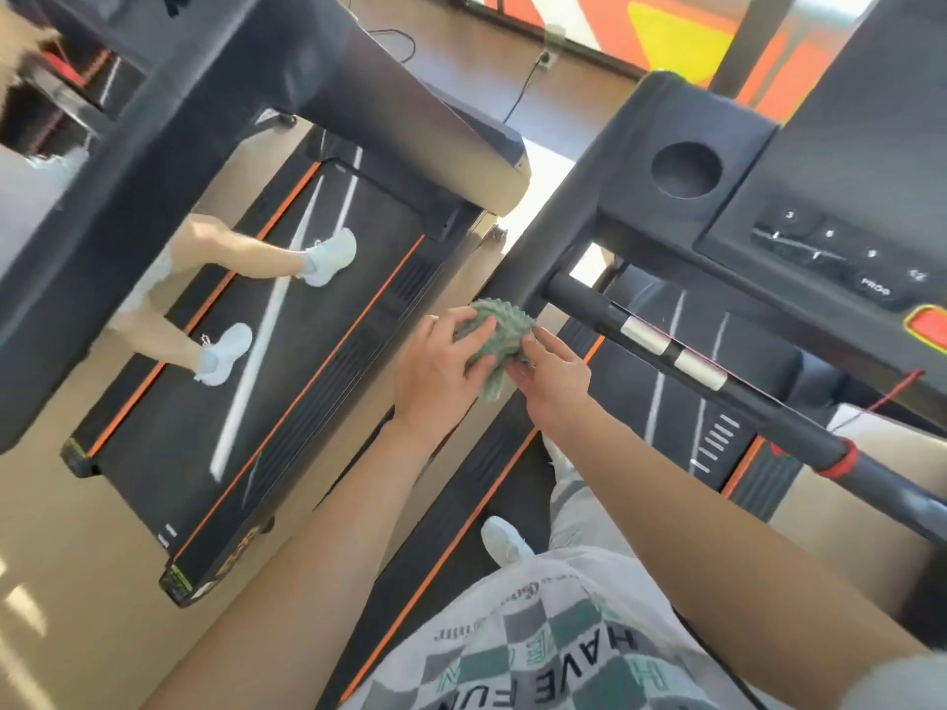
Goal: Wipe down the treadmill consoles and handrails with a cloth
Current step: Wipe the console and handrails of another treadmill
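Note:
A bunched green cloth (pixel 496 327) sits between both my hands, just left of the treadmill's black handrail (pixel 707 376). My left hand (pixel 440 366) grips the cloth from the left with curled fingers. From the right, my right hand (pixel 551 374) pinches the cloth's lower edge with its fingertips. The handrail has two silver sensor bands and a red ring, and joins the black console (pixel 799 197) near the cloth. The console shows a round cup recess (pixel 686 169) and several buttons.
A second treadmill (pixel 287 351) stands to the left; another person's legs in white shoes (pixel 328 256) are on its belt. Its dark console arm (pixel 153 161) crosses the upper left. A red safety cord (pixel 881 399) hangs under my console. Tan floor lies between machines.

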`<move>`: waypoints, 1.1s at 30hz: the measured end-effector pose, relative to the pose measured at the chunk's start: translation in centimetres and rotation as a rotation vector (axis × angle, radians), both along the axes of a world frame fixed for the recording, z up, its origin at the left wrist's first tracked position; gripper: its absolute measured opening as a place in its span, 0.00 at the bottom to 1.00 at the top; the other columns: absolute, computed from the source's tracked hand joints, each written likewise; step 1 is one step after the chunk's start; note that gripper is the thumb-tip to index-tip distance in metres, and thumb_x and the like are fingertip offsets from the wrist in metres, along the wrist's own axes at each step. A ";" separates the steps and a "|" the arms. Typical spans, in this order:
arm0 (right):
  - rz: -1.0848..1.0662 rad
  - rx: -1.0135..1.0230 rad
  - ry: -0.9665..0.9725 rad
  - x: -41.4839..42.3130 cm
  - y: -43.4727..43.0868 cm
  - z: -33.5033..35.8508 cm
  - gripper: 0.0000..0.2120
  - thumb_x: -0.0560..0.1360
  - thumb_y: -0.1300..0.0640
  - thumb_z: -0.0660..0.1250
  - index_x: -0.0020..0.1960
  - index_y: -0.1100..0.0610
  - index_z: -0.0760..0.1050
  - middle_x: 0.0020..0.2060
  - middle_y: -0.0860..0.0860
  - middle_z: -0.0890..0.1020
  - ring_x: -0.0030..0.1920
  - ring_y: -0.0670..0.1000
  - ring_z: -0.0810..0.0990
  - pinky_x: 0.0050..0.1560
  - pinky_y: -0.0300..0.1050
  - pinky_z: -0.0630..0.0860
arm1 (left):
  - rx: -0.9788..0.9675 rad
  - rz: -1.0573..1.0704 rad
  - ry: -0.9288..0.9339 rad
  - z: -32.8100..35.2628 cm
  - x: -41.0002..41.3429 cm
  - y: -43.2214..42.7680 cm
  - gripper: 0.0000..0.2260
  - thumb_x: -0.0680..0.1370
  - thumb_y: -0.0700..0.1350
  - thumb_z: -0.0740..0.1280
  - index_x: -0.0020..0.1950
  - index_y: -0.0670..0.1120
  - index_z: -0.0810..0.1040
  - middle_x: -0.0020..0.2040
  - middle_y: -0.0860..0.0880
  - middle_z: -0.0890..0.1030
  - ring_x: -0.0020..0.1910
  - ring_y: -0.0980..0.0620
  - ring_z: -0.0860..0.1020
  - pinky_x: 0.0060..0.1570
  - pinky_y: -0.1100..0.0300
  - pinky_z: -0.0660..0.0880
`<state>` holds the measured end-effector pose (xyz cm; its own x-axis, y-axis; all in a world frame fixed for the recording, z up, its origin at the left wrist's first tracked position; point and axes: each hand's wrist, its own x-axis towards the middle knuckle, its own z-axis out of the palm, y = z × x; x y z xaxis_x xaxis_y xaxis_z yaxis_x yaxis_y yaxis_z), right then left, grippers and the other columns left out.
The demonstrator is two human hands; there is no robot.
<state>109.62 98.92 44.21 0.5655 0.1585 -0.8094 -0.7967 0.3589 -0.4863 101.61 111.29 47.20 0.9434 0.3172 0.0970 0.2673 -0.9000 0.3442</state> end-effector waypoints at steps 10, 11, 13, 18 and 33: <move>-0.089 -0.066 -0.209 0.7 1.7 -0.4 0.18 0.78 0.60 0.71 0.67 0.59 0.77 0.51 0.45 0.84 0.56 0.49 0.84 0.57 0.44 0.81 | -0.005 -0.140 0.061 0.5 4.3 0.2 0.24 0.77 0.49 0.72 0.73 0.56 0.75 0.71 0.56 0.72 0.65 0.50 0.70 0.47 0.59 0.72; -0.065 -0.079 -0.210 0.8 1.7 -0.6 0.19 0.78 0.60 0.71 0.68 0.59 0.77 0.52 0.45 0.84 0.57 0.49 0.83 0.59 0.46 0.80 | -0.016 -0.132 0.051 0.6 3.9 0.2 0.24 0.77 0.49 0.72 0.72 0.57 0.75 0.70 0.56 0.73 0.65 0.50 0.70 0.46 0.59 0.72; -0.006 -0.104 -0.209 0.8 1.6 -1.0 0.19 0.79 0.60 0.70 0.69 0.58 0.77 0.55 0.47 0.84 0.57 0.49 0.83 0.61 0.49 0.80 | -0.037 -0.086 0.030 0.6 2.8 0.0 0.22 0.76 0.49 0.74 0.69 0.58 0.78 0.68 0.57 0.75 0.62 0.52 0.72 0.43 0.59 0.73; 0.086 -0.070 -0.163 -1.4 1.0 -1.2 0.15 0.79 0.64 0.69 0.65 0.62 0.79 0.57 0.55 0.85 0.56 0.52 0.84 0.58 0.53 0.81 | -0.004 0.001 -0.022 0.2 -1.5 -0.6 0.17 0.74 0.48 0.76 0.63 0.57 0.83 0.64 0.56 0.79 0.57 0.52 0.74 0.39 0.58 0.75; 0.501 -0.035 0.062 -14.1 1.0 -0.6 0.14 0.76 0.65 0.72 0.62 0.61 0.81 0.52 0.57 0.86 0.52 0.58 0.86 0.60 0.55 0.81 | 0.143 0.233 -0.189 -2.0 -18.7 -1.1 0.07 0.75 0.48 0.77 0.52 0.53 0.88 0.55 0.54 0.84 0.45 0.51 0.78 0.32 0.54 0.75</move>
<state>95.52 99.89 43.61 0.3778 0.3703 -0.8486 -0.8946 -0.0903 -0.4377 82.95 110.21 45.19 0.8080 0.4931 0.3225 0.4153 -0.8649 0.2821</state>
